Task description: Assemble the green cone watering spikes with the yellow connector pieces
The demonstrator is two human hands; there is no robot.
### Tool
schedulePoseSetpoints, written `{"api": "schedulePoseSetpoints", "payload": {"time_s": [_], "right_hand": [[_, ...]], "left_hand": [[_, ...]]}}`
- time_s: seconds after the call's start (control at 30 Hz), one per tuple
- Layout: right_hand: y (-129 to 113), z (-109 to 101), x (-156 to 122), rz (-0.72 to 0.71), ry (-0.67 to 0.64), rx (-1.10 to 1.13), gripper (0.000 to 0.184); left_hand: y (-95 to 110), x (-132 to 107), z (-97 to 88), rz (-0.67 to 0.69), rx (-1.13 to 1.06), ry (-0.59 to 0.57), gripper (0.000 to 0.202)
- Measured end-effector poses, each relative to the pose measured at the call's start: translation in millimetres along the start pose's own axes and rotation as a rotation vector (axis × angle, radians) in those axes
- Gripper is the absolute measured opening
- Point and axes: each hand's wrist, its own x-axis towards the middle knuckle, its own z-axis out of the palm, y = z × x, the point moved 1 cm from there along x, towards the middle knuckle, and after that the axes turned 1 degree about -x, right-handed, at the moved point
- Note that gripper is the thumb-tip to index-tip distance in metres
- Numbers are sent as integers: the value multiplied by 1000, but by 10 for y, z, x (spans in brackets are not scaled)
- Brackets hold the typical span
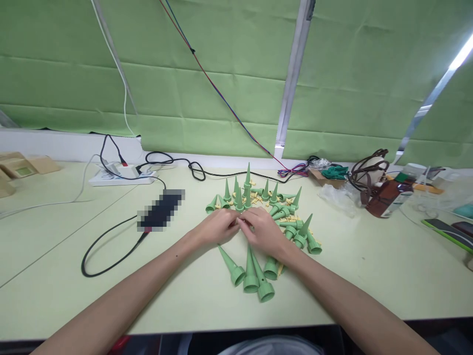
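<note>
My hands (264, 231) meet, fingers curled, any hold hidden — green cones (232, 266) look light, stiff; I'd grip wide collars (266, 293).

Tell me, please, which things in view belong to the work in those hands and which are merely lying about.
Seemingly part of the work:
left hand and right hand, together at the fingertips; anything pinched there is hidden
green cones
small yellow pieces among the cones

Apparently just lying about:
white power strip, back left
dark pixelated object
brown bottle
clear plastic
</note>
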Motion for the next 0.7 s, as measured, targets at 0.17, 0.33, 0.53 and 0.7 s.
{"api": "schedulePoseSetpoints", "payload": {"time_s": [0.17, 0.33, 0.53, 0.7], "right_hand": [[-180, -21, -36, -131, -96, 75, 23], [-261, -20, -54, -103, -273, 130, 26], [-247, -44, -58, -62, -359, 212, 24], [-214, 7, -81, -46, -378, 271, 19]], "left_hand": [[1, 1, -15, 16, -11, 13, 16], [-50, 16, -27, -65, -3, 172, 26], [-58, 13, -36, -71, 7, 221, 25], [-36, 15, -45, -58, 2, 219, 26]]}}
